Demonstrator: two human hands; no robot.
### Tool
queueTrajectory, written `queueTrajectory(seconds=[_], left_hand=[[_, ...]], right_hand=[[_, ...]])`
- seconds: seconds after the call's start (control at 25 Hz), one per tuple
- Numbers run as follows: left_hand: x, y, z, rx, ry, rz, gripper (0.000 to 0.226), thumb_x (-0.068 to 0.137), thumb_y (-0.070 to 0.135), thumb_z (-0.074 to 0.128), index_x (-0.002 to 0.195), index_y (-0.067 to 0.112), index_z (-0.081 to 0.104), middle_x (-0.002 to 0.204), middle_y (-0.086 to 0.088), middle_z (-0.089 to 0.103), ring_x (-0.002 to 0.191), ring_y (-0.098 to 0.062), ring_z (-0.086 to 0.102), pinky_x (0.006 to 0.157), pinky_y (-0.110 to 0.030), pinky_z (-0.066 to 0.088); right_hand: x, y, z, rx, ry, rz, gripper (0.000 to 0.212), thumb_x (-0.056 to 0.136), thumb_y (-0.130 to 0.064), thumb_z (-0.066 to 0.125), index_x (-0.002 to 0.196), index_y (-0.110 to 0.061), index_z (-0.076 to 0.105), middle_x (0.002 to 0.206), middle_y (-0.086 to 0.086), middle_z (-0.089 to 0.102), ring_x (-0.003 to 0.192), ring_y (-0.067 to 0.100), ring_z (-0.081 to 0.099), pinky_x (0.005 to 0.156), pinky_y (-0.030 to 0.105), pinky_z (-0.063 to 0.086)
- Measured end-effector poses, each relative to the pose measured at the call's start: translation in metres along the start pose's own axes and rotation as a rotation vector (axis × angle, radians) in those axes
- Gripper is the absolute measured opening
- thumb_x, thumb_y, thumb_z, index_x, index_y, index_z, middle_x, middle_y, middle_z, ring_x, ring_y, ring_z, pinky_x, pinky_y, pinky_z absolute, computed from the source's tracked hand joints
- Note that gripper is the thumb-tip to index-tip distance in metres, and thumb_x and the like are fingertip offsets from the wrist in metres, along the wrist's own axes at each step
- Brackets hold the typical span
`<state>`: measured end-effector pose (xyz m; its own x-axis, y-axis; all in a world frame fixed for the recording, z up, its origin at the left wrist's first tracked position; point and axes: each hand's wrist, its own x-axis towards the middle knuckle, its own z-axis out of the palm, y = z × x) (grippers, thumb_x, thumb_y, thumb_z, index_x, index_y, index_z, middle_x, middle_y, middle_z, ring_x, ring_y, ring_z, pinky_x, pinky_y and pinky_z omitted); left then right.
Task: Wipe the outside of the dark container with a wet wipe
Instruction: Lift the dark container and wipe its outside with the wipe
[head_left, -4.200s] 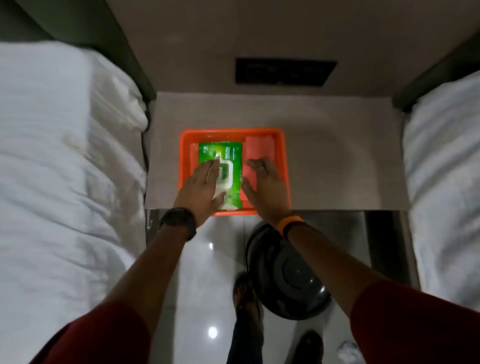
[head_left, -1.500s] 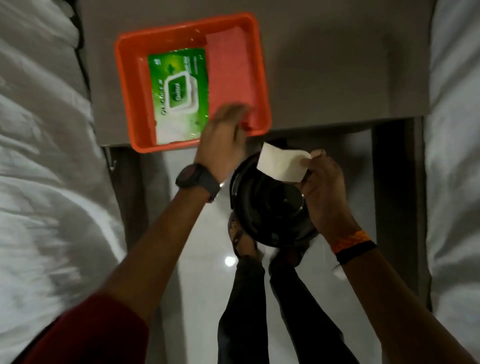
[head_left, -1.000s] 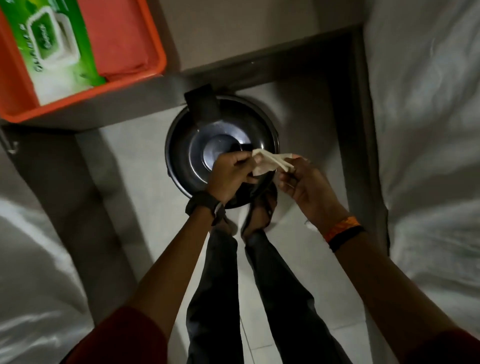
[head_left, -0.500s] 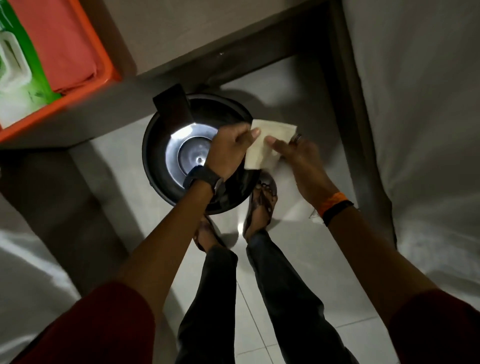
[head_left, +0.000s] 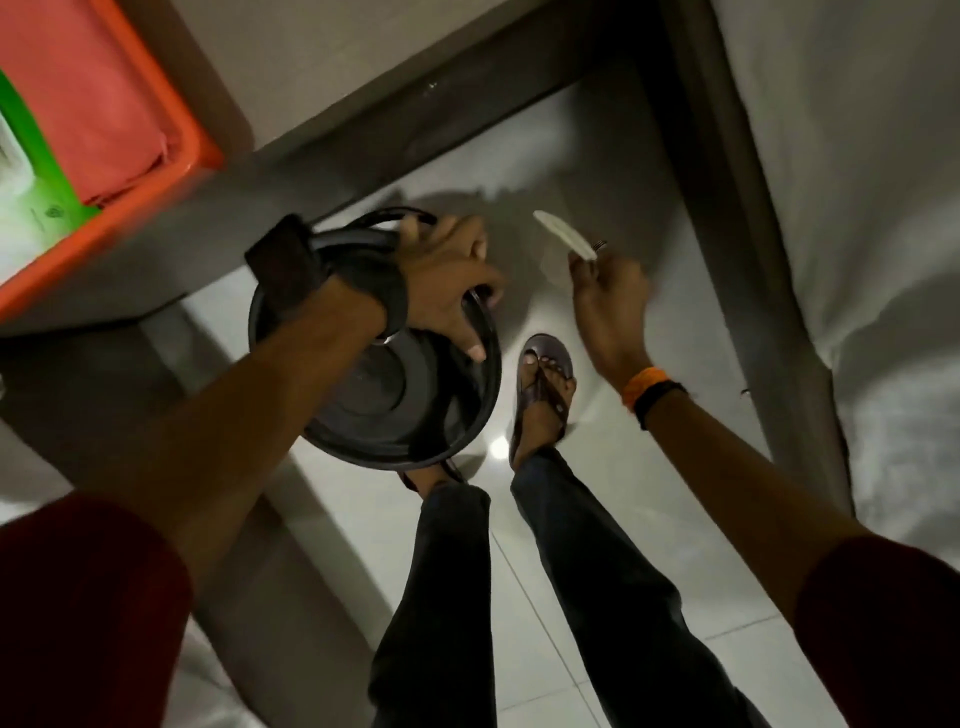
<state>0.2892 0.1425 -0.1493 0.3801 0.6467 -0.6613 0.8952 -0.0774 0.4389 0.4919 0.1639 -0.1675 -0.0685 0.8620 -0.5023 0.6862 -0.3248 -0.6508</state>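
Note:
The dark round container (head_left: 395, 395) stands on the pale tiled floor just in front of the table, seen from above with its lid rings showing. My left hand (head_left: 447, 280) reaches across its top and grips the far right rim. To the right of the container, my right hand (head_left: 605, 291) is raised over the floor and pinches a white wet wipe (head_left: 563, 240) at its fingertips, seen edge-on. The wipe is clear of the container. A watch on my left wrist hides part of the lid.
An orange tray (head_left: 182, 161) with a green wipes pack (head_left: 31, 171) and a pink cloth (head_left: 78, 98) sits on the grey table (head_left: 322, 78) at upper left. White bedding (head_left: 857, 171) lies right and lower left. My sandalled feet (head_left: 543, 395) stand beside the container.
My left hand let go of the wipe and took hold of the container's rim. My right hand pulled the wipe away to the right. The view tilted further down.

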Motion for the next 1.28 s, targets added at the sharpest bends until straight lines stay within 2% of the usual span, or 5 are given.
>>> queueTrajectory(seconds=[0.28, 0.44, 0.68, 1.0, 1.28], left_hand=[[-0.142, -0.04, 0.078, -0.17, 0.227, -0.017, 0.033, 0.068, 0.049, 0.082, 0.088, 0.036, 0.06, 0.115, 0.016, 0.047, 0.11, -0.013, 0.037, 0.077, -0.031, 0.009], [-0.167, -0.054, 0.117, -0.361, 0.318, -0.053, 0.028, 0.064, 0.043, 0.085, 0.078, 0.032, 0.064, 0.106, 0.02, 0.043, 0.103, -0.009, 0.038, 0.082, -0.031, 0.013], [-0.181, -0.062, 0.141, -0.522, 0.413, -0.123, 0.029, 0.06, 0.041, 0.089, 0.07, 0.036, 0.062, 0.101, 0.019, 0.047, 0.105, -0.004, 0.04, 0.082, -0.024, 0.011], [-0.174, -0.056, 0.125, -0.613, 0.436, -0.104, 0.043, 0.057, 0.024, 0.093, 0.064, 0.028, 0.05, 0.087, 0.017, 0.048, 0.096, -0.011, 0.048, 0.096, -0.057, 0.035], [-0.159, -0.045, 0.116, -0.639, 0.475, -0.101, 0.048, 0.054, 0.041, 0.085, 0.058, 0.033, 0.038, 0.086, 0.021, 0.048, 0.095, -0.01, 0.046, 0.096, -0.056, 0.035]], right_hand=[[-0.11, -0.003, 0.085, 0.072, -0.382, -0.249, 0.043, 0.103, -0.016, 0.045, 0.144, -0.023, 0.052, 0.131, 0.016, 0.069, 0.101, 0.006, 0.071, 0.094, 0.025, 0.059], [-0.146, 0.012, 0.131, -0.036, -0.662, -0.59, 0.057, 0.105, -0.022, 0.032, 0.161, -0.018, 0.021, 0.171, 0.008, 0.021, 0.16, 0.023, 0.019, 0.131, 0.04, 0.017], [-0.021, 0.017, 0.149, -0.237, -0.4, -0.095, 0.059, 0.112, -0.034, 0.028, 0.163, -0.016, 0.006, 0.174, 0.004, -0.002, 0.161, 0.022, -0.002, 0.131, 0.049, 0.007], [-0.139, 0.027, 0.13, -0.202, -0.724, -0.725, 0.058, 0.108, -0.025, 0.033, 0.162, -0.017, 0.016, 0.173, 0.005, 0.011, 0.161, 0.024, 0.009, 0.132, 0.043, 0.012], [-0.007, -0.019, 0.149, -0.379, -0.52, -0.297, 0.051, 0.11, -0.038, 0.029, 0.159, -0.024, 0.029, 0.171, 0.002, 0.021, 0.158, 0.014, 0.015, 0.13, 0.026, 0.009]])
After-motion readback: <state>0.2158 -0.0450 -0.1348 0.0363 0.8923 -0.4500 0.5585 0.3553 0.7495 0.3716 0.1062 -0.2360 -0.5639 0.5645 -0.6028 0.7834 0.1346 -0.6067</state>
